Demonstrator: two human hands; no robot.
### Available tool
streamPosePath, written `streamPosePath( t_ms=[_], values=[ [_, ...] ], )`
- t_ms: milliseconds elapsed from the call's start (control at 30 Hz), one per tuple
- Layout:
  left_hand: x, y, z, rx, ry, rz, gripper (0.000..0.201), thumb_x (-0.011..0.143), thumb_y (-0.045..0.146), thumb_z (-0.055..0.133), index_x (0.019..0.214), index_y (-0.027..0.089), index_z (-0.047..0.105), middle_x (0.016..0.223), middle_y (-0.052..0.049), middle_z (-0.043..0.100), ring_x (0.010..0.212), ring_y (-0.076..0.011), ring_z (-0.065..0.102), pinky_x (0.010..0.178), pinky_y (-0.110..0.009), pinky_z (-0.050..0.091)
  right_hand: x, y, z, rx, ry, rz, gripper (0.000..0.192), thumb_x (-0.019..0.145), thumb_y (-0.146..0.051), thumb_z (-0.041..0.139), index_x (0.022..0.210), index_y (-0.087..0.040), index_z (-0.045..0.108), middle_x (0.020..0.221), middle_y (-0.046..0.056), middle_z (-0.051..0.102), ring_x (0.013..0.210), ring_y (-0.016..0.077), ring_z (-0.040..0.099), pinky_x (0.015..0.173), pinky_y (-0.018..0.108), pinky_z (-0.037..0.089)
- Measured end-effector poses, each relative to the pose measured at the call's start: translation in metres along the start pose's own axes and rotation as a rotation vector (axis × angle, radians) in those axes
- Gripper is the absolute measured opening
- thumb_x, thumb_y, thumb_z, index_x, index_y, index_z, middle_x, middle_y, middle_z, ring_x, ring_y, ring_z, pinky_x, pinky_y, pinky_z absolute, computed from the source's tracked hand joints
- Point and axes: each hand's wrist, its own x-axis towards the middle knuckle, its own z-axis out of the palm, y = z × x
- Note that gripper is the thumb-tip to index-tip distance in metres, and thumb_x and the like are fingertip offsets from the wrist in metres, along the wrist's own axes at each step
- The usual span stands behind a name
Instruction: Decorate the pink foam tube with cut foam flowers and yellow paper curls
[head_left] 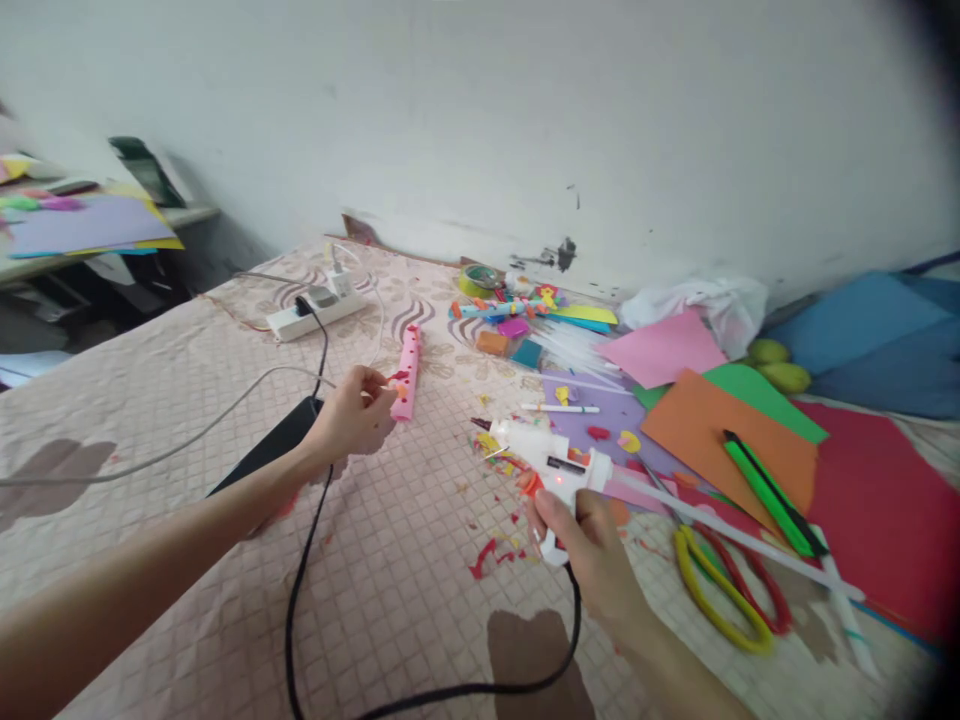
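Two hands | quilted bedspread | paper scraps | white wall

A white hot glue gun with an orange trigger and a small red light on its side lies level above the quilted bed cover, nozzle pointing left, a clear glue stick jutting from its back end to the right, and a black cord trailing down from its handle. A pink foam tube dotted with small red pieces lies lengthwise on the cover, its near end lifted slightly.
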Motion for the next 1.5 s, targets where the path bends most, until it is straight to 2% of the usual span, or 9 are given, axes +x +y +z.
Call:
streamPosePath(
  t_ms=[200,300,533,700,833,967,1100,1300,1500],
  values=[
    [-0.038,0.027,0.012,0.234,-0.092,0.398,0.010,0.081,0.026,0.051,0.077,0.017,0.053,0.069,0.000,0.055,0.058,-0.0100,0.051,0.051,-0.020,0.039,-0.052,0.029,-0.010,-0.053,0.118,0.056,0.039,0.077,-0.051,0.056,0.060,-0.017,0.051,0.048,-0.003,0.042,0.045,0.0096,0.039,0.042,0.021,0.034],
    [-0.045,0.045,0.034,0.250,-0.205,0.537,0.010,0.083,0.021,0.048,0.079,0.017,0.056,0.075,-0.002,0.058,0.064,-0.0110,0.053,0.058,-0.022,0.041,-0.075,0.044,-0.014,0.001,0.303,0.044,0.035,0.073,-0.050,0.062,0.080,-0.016,0.061,0.061,0.002,0.056,0.054,0.0141,0.050,0.050,0.024,0.044],
    [-0.037,0.100,0.123,0.241,-0.450,0.698,0.013,0.079,0.011,0.048,0.079,0.016,0.060,0.081,-0.002,0.063,0.074,-0.0124,0.057,0.067,-0.022,0.044,-0.107,0.053,-0.036,0.043,0.653,0.112,0.038,0.069,-0.053,0.065,0.066,-0.016,0.061,0.063,0.006,0.061,0.061,0.0178,0.056,0.056,0.026,0.049],
    [-0.023,0.121,0.181,0.460,-0.480,0.723,0.011,0.077,0.018,0.055,0.085,0.017,0.063,0.090,-0.005,0.063,0.085,-0.0184,0.058,0.075,-0.028,0.045,-0.114,0.054,-0.062,0.041,0.654,0.106,0.039,0.072,-0.053,0.062,0.079,-0.014,0.063,0.059,0.004,0.059,0.053,0.0158,0.054,0.048,0.025,0.046],
    [-0.018,0.128,0.203,0.512,-0.499,0.700,0.018,0.067,0.022,0.067,0.083,0.015,0.065,0.093,-0.010,0.061,0.095,-0.0272,0.056,0.078,-0.035,0.044,-0.116,0.055,-0.070,0.030,0.660,0.129,0.037,0.071,-0.052,0.063,0.068,-0.015,0.061,0.056,0.003,0.057,0.052,0.0161,0.054,0.047,0.025,0.045],
    [-0.015,0.133,0.204,0.494,-0.545,0.652,0.010,0.066,0.019,0.066,0.073,0.015,0.063,0.085,-0.008,0.063,0.087,-0.0238,0.059,0.073,-0.032,0.044,-0.114,0.049,-0.069,0.042,0.668,0.088,0.036,0.075,-0.051,0.059,0.062,-0.017,0.056,0.058,0.002,0.056,0.054,0.0149,0.053,0.049,0.024,0.045],
    [-0.014,0.140,0.183,0.400,-0.616,0.586,0.012,0.071,0.026,0.063,0.076,0.016,0.061,0.074,-0.002,0.064,0.068,-0.0150,0.060,0.058,-0.023,0.043,-0.113,0.050,-0.073,0.070,0.600,0.042,0.033,0.078,-0.049,0.056,0.075,-0.016,0.059,0.056,0.000,0.051,0.051,0.0130,0.049,0.046,0.022,0.042],
    [-0.050,0.123,0.140,-0.040,-1.092,0.279,0.019,0.069,0.030,0.067,0.074,0.013,0.061,0.066,-0.002,0.065,0.062,-0.0121,0.060,0.054,-0.020,0.044,-0.116,0.061,-0.077,0.107,0.611,0.080,0.031,0.076,-0.046,0.060,0.077,-0.015,0.059,0.058,0.000,0.053,0.052,0.0122,0.048,0.045,0.022,0.041],
    [-0.093,0.095,0.131,0.099,-0.873,0.502,0.007,0.075,0.018,0.062,0.074,0.015,0.067,0.075,-0.002,0.062,0.067,-0.0104,0.055,0.060,-0.020,0.041,-0.116,0.055,-0.070,0.005,0.492,0.118,0.038,0.076,-0.048,0.059,0.058,-0.015,0.054,0.050,-0.001,0.049,0.047,0.0108,0.045,0.042,0.021,0.038]
  ],
)
